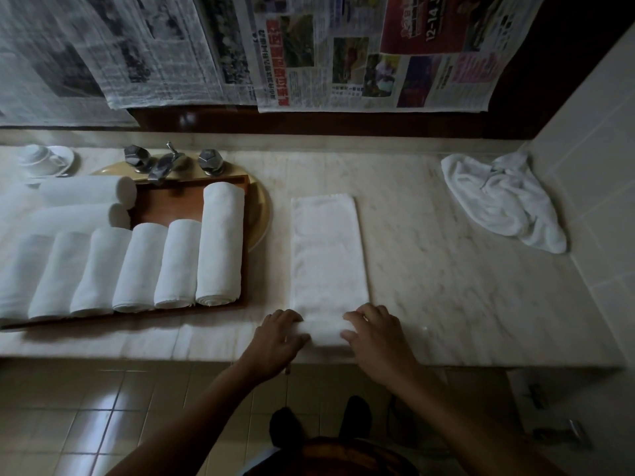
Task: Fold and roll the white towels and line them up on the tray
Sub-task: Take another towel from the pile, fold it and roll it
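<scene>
White terry rolls (178, 266) stood packed side by side on the wooden tray (165, 204) at the left, six along its near edge and two more lying crosswise behind them. The tray sat over a yellowish basin (261, 214) with metal taps (165, 163) behind it, and a cup and saucer (43, 159) beyond. The leftmost rolls ran out of the picture, so their count was uncertain, and the tray's left end could not be seen.

To the right of the tray, a folded towel (326, 249) lay as a long strip on the marble counter (429, 276), its near end already turned into a short roll (324, 331) at the counter's front edge. The left hand (276, 341) curled over the roll's left end, fingers bent and pressing down on it. The right hand (374, 334) was set likewise on the right end, fingers spread and half closed over the cloth.

To roll it well, both hands probably needed to push forward evenly and keep the roll tight, so that the ends stayed flush with the strip's edges and the roll matched those on the tray.

Far right, a crumpled towel (505, 201) waited by the tiled wall (601, 149). The dim light and blur hid how many turns the roll held, and the thumbs were out of sight.
</scene>
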A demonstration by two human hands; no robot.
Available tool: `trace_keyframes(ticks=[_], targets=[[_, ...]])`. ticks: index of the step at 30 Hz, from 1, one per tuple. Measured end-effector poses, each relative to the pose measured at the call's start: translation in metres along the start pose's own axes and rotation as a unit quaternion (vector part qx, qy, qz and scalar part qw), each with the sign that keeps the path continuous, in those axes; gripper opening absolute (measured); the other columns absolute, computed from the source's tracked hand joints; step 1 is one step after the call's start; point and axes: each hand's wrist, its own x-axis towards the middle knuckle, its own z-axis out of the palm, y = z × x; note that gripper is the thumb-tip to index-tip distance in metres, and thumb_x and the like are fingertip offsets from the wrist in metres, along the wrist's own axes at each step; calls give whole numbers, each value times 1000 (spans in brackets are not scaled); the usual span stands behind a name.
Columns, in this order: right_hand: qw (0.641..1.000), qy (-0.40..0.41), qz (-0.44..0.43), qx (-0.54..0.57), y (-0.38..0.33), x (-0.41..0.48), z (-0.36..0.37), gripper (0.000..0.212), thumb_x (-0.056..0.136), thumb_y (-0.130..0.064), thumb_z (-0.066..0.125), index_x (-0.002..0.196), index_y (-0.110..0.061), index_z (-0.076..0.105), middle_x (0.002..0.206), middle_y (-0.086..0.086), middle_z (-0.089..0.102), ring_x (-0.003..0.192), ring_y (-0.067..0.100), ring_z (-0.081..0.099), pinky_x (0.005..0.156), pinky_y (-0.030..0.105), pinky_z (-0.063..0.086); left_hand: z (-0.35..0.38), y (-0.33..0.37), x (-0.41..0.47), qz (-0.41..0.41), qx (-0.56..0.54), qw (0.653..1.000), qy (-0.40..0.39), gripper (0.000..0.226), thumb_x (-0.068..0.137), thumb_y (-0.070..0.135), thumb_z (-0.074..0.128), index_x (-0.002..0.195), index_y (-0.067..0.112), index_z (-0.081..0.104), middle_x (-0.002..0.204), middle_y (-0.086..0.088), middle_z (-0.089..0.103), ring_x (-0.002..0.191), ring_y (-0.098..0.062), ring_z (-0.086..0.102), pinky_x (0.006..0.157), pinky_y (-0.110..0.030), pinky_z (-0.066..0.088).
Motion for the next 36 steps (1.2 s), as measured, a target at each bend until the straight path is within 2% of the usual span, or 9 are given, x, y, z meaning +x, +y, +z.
trace_keyframes(ticks=[4, 8, 11, 13, 19, 23, 27, 31, 36], targets=[[996, 85, -12, -8, -25, -29, 6, 49, 85, -21, 76, 132, -24, 62, 132, 2, 61, 120, 26, 57, 96, 44, 52, -5, 1, 8, -26, -13, 1000, 11, 60, 81, 74, 46, 112, 27, 66, 100, 5, 60, 93, -16, 56, 81, -39, 51], [998, 45, -10, -44, -28, -40, 26, 82, 76, -5, 74, 151, -23, 47, 156, 8, 46, 145, 34, 42, 112, 57, 37, -2, 8, 8, -54, 2, 998, 24, 58, 88, 69, 52, 123, 25, 63, 112, 4, 60, 98, -15, 59, 86, -40, 54], [998, 32, -18, -44, -23, -35, 29, 92, 79, 0, 68, 160, -23, 31, 165, 9, 32, 153, 35, 27, 119, 59, 27, 10, 18, -2, 31, 128, 984, 121, 48, 100, 48, 56, 139, 21, 52, 135, 0, 53, 120, -17, 51, 103, -40, 46], [998, 18, -24, -47, -21, -28, 26, 93, 75, 0, 73, 158, -19, 36, 163, 10, 36, 151, 36, 31, 118, 60, 30, 20, 29, -6, 102, 200, 967, 119, 56, 96, 36, 62, 147, 17, 48, 148, -5, 50, 137, -23, 46, 115, -44, 38], [999, -31, -29, 21, -6, 8, 1, 66, 94, -19, 58, 157, -23, 37, 161, -3, 40, 149, 20, 35, 121, 37, 25, 37, 25, 14, 112, 319, 940, 45, 91, 83, 21, 67, 161, 6, 25, 167, -16, 27, 155, -34, 23, 124, -48, 14], [990, -61, 22, 126, 1, 50, -26, 48, 109, -36, 42, 155, -26, 41, 160, -3, 41, 147, 17, 36, 121, 38, 31, 31, 28, 32, 97, 314, 944, 27, 74, 84, 24, 51, 155, 5, 37, 155, -17, 44, 144, -37, 41, 124, -48, 26], [972, -117, -4, 203, 1, 114, -29, 46, 109, -41, 41, 154, -35, 44, 164, -6, 35, 153, 13, 25, 125, 40, 21, 24, 32, 40, 101, 275, 956, 34, 65, 79, 32, 38, 140, 13, 49, 129, -8, 49, 112, -27, 50, 103, -37, 42], [978, -196, -65, -2, -10, 170, -15, 54, 108, -50, 31, 161, -43, 19, 172, -8, -3, 158, 24, -7, 124, 60, 2, 19, 30, 44, 102, 240, 965, 14, 58, 82, 34, 56, 138, 19, 48, 128, -2, 48, 110, -20, 45, 103, -35, 42], [988, -129, -59, -64, -9, 233, 8, 69, 103, -66, 23, 162, -42, -5, 170, -8, -19, 156, 27, -20, 121, 65, -7, 21, 25, 46, 98, 220, 971, 6, 59, 86, 40, 62, 140, 27, 42, 134, 2, 43, 117, -17, 40, 107, -34, 39]])
